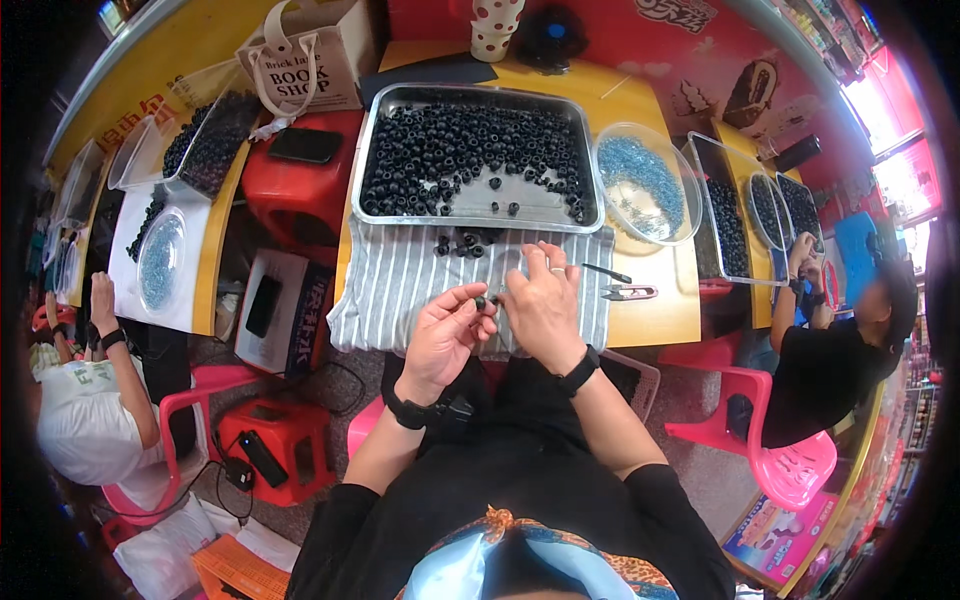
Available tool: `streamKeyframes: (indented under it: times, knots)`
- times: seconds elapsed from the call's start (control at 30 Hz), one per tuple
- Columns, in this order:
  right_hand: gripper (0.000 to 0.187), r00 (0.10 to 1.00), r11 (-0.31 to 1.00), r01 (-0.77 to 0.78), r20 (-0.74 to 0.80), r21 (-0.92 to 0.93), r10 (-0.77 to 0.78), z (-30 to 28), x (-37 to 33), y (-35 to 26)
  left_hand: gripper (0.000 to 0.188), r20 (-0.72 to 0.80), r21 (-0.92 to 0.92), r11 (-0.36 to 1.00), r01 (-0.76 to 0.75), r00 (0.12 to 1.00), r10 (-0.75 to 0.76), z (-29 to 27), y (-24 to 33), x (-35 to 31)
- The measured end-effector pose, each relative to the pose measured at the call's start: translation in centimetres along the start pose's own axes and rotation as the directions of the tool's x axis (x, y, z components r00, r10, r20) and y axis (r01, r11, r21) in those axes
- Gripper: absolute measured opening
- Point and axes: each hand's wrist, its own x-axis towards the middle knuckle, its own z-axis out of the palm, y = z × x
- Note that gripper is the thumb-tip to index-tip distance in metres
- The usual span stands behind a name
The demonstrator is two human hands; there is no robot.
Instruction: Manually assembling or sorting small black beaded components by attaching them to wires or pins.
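Note:
Over the front edge of the table, my left hand pinches a small dark round bead between thumb and fingers. My right hand is close beside it, fingers bent and thumb turned toward the bead. Anything between those fingertips is hidden. A grey-and-white striped cloth lies beneath both hands, with several loose black beads on it. Just beyond stands a metal tray of black beads with holes. Right of my right hand lie thread snips and a thin black tool.
A clear bowl of pale blue pieces stands right of the tray. At the back are a polka-dot cup and a canvas bag. A phone rests on a red stool. People sit at bead trays on both sides.

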Motion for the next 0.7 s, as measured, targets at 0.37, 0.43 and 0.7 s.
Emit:
streamKeyframes:
  times: [0.37,0.43,0.7]
  knots:
    - [0.006,0.983,0.773,-0.166,0.036,0.612,0.182,-0.3,-1.2,1.1,0.022,0.03,0.038,0.999,-0.01,1.0,0.009,-0.2,-0.1,-0.1]
    - [0.006,0.942,0.386,-0.305,0.215,0.871,0.258,-0.5,-2.3,1.2,0.021,0.029,-0.006,1.0,-0.002,1.0,0.003,0.0,0.2,-0.1]
    - [0.012,0.901,-0.006,-0.278,0.263,0.96,0.346,-1.0,-3.8,-0.8,0.022,0.008,-0.035,0.999,-0.001,1.0,0.002,0.3,-0.2,-0.4]
